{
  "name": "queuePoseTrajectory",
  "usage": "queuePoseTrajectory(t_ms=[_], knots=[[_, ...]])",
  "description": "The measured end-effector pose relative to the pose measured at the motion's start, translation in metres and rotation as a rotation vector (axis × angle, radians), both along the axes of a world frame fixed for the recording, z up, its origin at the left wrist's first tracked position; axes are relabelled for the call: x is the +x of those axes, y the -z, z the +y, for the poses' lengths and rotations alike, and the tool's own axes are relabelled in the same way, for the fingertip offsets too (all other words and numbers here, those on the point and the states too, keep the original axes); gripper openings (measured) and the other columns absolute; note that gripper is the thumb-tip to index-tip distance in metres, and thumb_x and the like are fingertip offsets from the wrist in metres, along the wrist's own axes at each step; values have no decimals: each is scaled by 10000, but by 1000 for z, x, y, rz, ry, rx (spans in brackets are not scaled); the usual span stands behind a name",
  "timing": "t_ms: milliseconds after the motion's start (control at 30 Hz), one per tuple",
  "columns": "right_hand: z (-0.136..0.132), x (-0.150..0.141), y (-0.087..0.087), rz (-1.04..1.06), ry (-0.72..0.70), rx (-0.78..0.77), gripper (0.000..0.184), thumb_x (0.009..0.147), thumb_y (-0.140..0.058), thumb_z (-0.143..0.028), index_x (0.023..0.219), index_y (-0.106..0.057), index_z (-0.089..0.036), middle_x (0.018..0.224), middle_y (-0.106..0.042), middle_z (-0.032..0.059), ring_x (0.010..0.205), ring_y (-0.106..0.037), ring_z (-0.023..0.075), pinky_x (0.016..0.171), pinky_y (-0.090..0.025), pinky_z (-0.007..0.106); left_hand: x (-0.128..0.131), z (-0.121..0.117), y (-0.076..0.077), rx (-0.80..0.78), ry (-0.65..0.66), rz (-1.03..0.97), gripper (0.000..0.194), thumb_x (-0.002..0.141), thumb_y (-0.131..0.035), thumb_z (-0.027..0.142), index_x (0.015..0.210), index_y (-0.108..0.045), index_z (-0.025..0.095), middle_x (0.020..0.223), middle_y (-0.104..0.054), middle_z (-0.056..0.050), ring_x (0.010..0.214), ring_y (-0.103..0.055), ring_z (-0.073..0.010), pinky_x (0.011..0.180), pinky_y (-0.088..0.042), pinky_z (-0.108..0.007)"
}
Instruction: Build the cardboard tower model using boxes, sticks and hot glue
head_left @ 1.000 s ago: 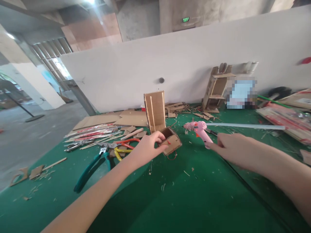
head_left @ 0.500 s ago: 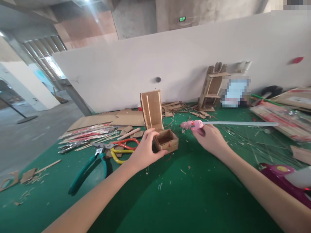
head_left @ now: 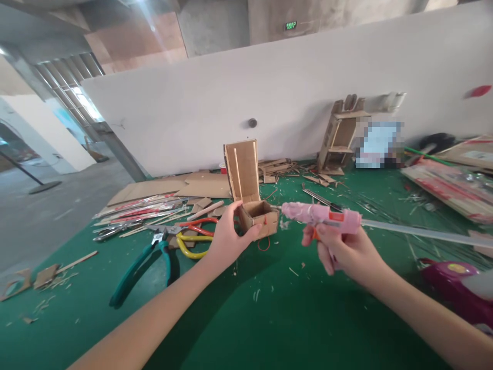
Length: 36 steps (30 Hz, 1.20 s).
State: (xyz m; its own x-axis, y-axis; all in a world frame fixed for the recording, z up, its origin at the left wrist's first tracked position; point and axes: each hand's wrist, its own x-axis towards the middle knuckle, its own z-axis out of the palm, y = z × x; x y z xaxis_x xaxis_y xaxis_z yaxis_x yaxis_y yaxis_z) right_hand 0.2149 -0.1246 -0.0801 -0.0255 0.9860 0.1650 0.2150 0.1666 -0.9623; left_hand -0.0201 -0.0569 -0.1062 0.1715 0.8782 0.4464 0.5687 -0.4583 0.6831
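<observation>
My left hand [head_left: 232, 234] grips a small open-topped cardboard box [head_left: 265, 227] by its left side, thumb across the front and fingers behind. Behind the box a tall cardboard panel [head_left: 248, 169] stands upright, with a thin wooden stick [head_left: 236, 174] running along it. A thin red wire [head_left: 264, 245] loops out below the box. In my right hand [head_left: 346, 249] is a pink hot glue gun [head_left: 311, 212], held by its handle with fingers at the orange trigger. Its nozzle points left, close to the box's right rim; whether they touch I cannot tell. A long clear glue stick [head_left: 419, 229] sticks out behind.
Left of the box lie teal-handled pliers [head_left: 164, 252], scissors with red and yellow handles [head_left: 188, 246] and bundled sticks [head_left: 142, 213]. A utility knife [head_left: 319, 199] lies behind the glue gun. A cardboard tower [head_left: 339, 139] stands at the back; a purple tool [head_left: 447, 277] is at right.
My right hand has lifted the glue gun toward me and turned it, bringing its nozzle to the box's right rim. The box has shifted slightly left in my left hand. The utility knife now shows.
</observation>
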Motion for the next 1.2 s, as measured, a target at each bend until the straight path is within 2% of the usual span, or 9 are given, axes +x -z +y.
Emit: queuePoseTrajectory(t_ms=[100, 200, 367, 533, 667, 900, 1200], knots=[[-3, -1, 11, -118, -53, -44, 407, 874, -464, -552, 705, -560, -195, 417, -520, -27, 325, -455, 105, 421, -403, 260, 0, 1, 2, 69, -28, 5, 636, 762, -667, 463, 1280, -411, 198, 1299, -509, -120, 1200, -499, -277, 979, -446, -443], [-3, 1, 18, -190, -35, -86, 406, 875, -454, -560, 681, -529, -211, 405, -489, -44, 326, -461, 113, 408, -399, 257, -1, 2, 6, 89, -27, -14, 663, 754, -678, 460, 1291, -384, 207, 1321, -480, -123, 1193, -499, -273, 969, -457, -444], [-2, -2, 19, -257, 34, -118, 420, 865, -456, -567, 635, -490, -217, 354, -421, -56, 321, -450, 120, 383, -371, 246, 0, 2, 8, 124, -23, 6, 693, 725, -710, 481, 1273, -382, 212, 1290, -494, -119, 1174, -506, -269, 968, -458, -446], [0, -2, 20, -269, -21, -126, 414, 876, -443, -554, 631, -455, -220, 395, -369, -70, 331, -412, 100, 356, -318, 231, 0, 2, 7, 155, -14, 15, 698, 719, -710, 505, 1266, -380, 224, 1284, -498, -117, 1175, -509, -272, 962, -464, -449], [1, -1, 21, -313, -36, -56, 417, 894, -416, -536, 625, -436, -218, 427, -387, -65, 339, -389, 81, 355, -312, 223, 0, 2, 7, 144, -17, 11, 699, 714, -711, 516, 1260, -387, 224, 1280, -501, -118, 1173, -512, -272, 965, -462, -448], [2, -2, 21, -365, -3, -53, 407, 888, -425, -517, 612, -431, -218, 431, -390, -58, 359, -396, 88, 365, -317, 230, 0, 2, 7, 146, -19, 12, 701, 713, -707, 528, 1258, -389, 223, 1274, -507, -115, 1174, -515, -274, 959, -463, -444], [0, -3, 17, -287, -17, -70, 369, 878, -445, -491, 627, -458, -220, 410, -397, -62, 346, -403, 95, 356, -330, 234, 0, 1, 6, 150, -7, 10, 682, 723, -708, 506, 1258, -391, 223, 1292, -494, -116, 1194, -502, -276, 975, -452, -449]])
